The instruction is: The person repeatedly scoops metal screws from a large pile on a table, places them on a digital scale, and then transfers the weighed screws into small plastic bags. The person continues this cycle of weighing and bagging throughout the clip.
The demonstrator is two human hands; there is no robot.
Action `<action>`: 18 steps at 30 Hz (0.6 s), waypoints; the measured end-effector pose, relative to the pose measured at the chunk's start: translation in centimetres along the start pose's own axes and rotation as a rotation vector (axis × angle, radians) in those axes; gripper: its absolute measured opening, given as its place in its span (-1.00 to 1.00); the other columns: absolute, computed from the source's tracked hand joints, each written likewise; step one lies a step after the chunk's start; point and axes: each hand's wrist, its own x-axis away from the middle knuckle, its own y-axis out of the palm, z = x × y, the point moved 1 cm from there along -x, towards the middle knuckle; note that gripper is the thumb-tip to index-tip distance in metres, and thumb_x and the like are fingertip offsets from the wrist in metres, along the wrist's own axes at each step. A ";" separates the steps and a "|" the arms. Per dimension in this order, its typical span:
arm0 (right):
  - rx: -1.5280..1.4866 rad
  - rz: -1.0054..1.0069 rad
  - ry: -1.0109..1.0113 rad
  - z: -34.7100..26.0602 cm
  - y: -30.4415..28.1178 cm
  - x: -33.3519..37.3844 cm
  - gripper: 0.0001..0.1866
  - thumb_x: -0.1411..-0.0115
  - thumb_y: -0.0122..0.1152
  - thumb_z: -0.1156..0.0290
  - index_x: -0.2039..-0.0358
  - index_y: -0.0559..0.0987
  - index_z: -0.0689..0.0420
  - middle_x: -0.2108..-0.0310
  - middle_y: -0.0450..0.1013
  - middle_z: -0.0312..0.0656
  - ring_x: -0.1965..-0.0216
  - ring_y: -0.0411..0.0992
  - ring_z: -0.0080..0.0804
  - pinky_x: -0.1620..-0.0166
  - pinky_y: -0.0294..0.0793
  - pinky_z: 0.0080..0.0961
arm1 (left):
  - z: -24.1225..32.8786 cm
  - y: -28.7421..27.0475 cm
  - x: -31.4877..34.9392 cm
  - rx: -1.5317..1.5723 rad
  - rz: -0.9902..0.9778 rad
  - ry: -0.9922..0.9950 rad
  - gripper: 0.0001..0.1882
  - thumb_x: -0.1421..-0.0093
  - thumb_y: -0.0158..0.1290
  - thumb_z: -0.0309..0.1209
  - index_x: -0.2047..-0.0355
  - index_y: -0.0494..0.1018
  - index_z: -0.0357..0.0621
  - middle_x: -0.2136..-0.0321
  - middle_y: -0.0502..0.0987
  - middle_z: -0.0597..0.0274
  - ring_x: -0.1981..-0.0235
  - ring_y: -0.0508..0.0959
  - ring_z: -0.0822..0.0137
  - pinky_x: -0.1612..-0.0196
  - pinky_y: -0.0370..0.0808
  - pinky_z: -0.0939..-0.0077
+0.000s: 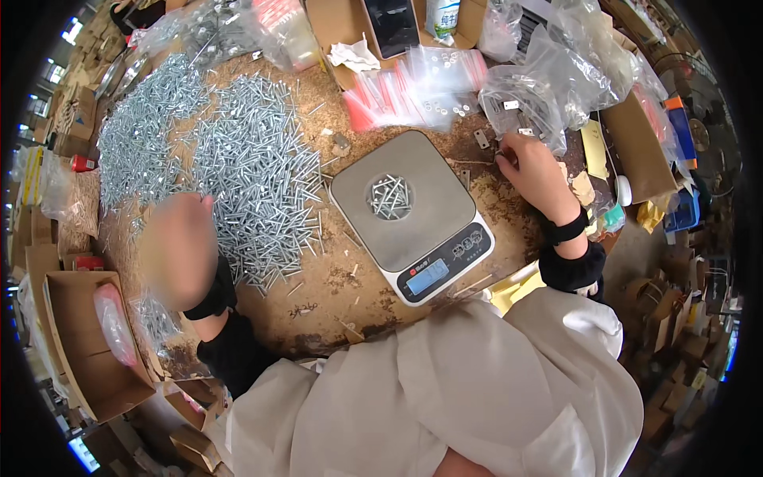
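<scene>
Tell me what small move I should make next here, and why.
Perhaps read the lit display on the scale: a round dish of screws sits on its platform, and neither the left hand, by the loose screw pile, nor the right hand touches it, so the reading should be undisturbed.

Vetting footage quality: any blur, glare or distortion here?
Head view: left hand lost in a smooth blurred patch, right hand legible; head view: silvery fasteners fairly crisp; head view: bright glints on the clear plastic bags; head view: fisheye curvature, corners black.
</scene>
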 end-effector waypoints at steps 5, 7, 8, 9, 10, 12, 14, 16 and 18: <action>0.044 -0.095 0.082 -0.9 -0.3 -0.2 -0.79 -0.20 0.25 0.39 0.40 0.47 0.27 0.46 0.49 0.09 0.36 0.47 0.15 0.26 0.44 -0.07 | -0.1 0.0 0.0 -0.019 0.002 -0.011 -0.81 -0.32 0.09 -0.33 0.37 0.45 -0.18 0.43 0.48 0.26 0.30 0.49 0.22 -0.11 0.22 0.20; 0.066 -0.089 0.086 -1.3 -0.2 -0.2 -0.78 -0.20 0.26 0.38 0.41 0.46 0.27 0.45 0.49 0.08 0.36 0.47 0.14 0.26 0.44 -0.07 | -0.2 0.2 0.1 -0.021 -0.002 -0.019 -0.82 -0.32 0.09 -0.33 0.37 0.46 -0.17 0.43 0.48 0.26 0.29 0.49 0.22 -0.12 0.21 0.18; 0.074 -0.056 0.064 -1.4 0.0 -0.1 -0.78 -0.20 0.26 0.38 0.41 0.46 0.27 0.46 0.49 0.08 0.37 0.47 0.13 0.26 0.44 -0.07 | -0.3 0.3 0.1 -0.026 -0.007 -0.021 -0.82 -0.31 0.09 -0.33 0.37 0.46 -0.16 0.43 0.48 0.27 0.29 0.49 0.22 -0.13 0.20 0.17; 0.081 -0.024 0.042 -1.3 0.2 0.0 -0.78 -0.19 0.26 0.38 0.42 0.46 0.27 0.46 0.49 0.07 0.37 0.47 0.13 0.27 0.44 -0.07 | -0.5 0.3 0.1 -0.030 -0.012 -0.022 -0.82 -0.31 0.10 -0.33 0.37 0.46 -0.16 0.43 0.48 0.27 0.29 0.49 0.22 -0.13 0.20 0.16; 0.069 -0.021 0.032 -1.1 0.4 0.1 -0.80 -0.18 0.25 0.40 0.43 0.46 0.26 0.46 0.48 0.06 0.37 0.47 0.13 0.27 0.44 -0.08 | -0.6 0.3 0.2 -0.037 -0.024 -0.027 -0.84 -0.31 0.11 -0.32 0.35 0.48 -0.14 0.42 0.48 0.28 0.29 0.49 0.23 -0.14 0.19 0.16; 0.046 -0.014 0.009 -0.9 0.5 0.1 -0.84 -0.15 0.24 0.45 0.43 0.47 0.26 0.46 0.48 0.05 0.36 0.47 0.13 0.28 0.44 -0.08 | -0.9 0.3 0.3 -0.050 -0.048 -0.038 -0.85 -0.29 0.13 -0.31 0.30 0.51 -0.12 0.42 0.48 0.30 0.28 0.49 0.24 -0.16 0.18 0.16; 0.037 -0.027 0.018 -0.9 0.5 0.1 -0.89 -0.10 0.22 0.50 0.42 0.47 0.24 0.46 0.48 0.04 0.36 0.47 0.11 0.28 0.44 -0.09 | -0.8 0.4 0.4 0.038 -0.011 -0.091 -0.84 -0.27 0.16 -0.31 0.22 0.54 -0.08 0.40 0.49 0.33 0.27 0.50 0.25 -0.18 0.17 0.15; 0.047 -0.036 0.015 -1.0 0.3 0.2 -0.90 -0.07 0.21 0.54 0.42 0.47 0.24 0.47 0.47 0.02 0.38 0.47 0.06 0.29 0.44 -0.14 | -0.4 0.3 0.4 0.068 0.014 -0.126 -0.81 -0.25 0.18 -0.30 0.16 0.56 -0.05 0.38 0.49 0.35 0.25 0.50 0.26 -0.21 0.15 0.13; 0.077 -0.040 -0.001 -1.2 0.1 0.4 -0.89 -0.04 0.22 0.57 0.41 0.47 0.25 0.48 0.47 0.01 0.41 0.47 -0.01 0.30 0.44 -0.22 | 0.4 -0.2 0.2 0.038 0.026 -0.143 -0.77 -0.24 0.19 -0.31 0.11 0.57 -0.03 0.36 0.50 0.36 0.23 0.50 0.26 -0.25 0.12 0.10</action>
